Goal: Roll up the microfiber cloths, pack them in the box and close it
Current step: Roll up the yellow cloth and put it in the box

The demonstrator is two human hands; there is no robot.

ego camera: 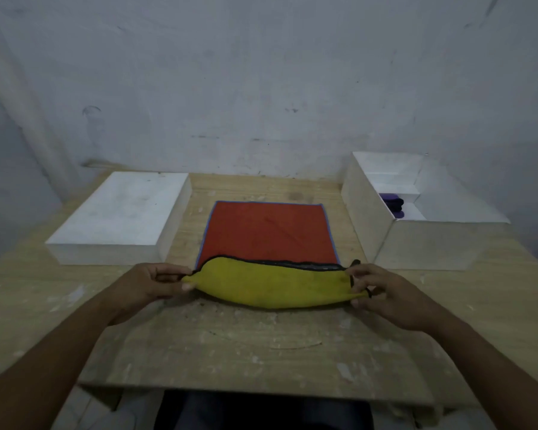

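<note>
A yellow microfiber cloth (271,283) with a black hem is stretched between my hands, folded over and sagging in the middle. My left hand (156,282) pinches its left end, and my right hand (382,290) pinches its right end. Behind it an orange cloth (267,232) with a blue hem lies flat on the wooden table (246,346). An open white box (416,240) stands at the right; a rolled purple cloth (392,204) lies inside it. The white lid (121,215) rests upside down at the left.
A grey stained wall rises right behind the table. The table's front edge runs just above my lap.
</note>
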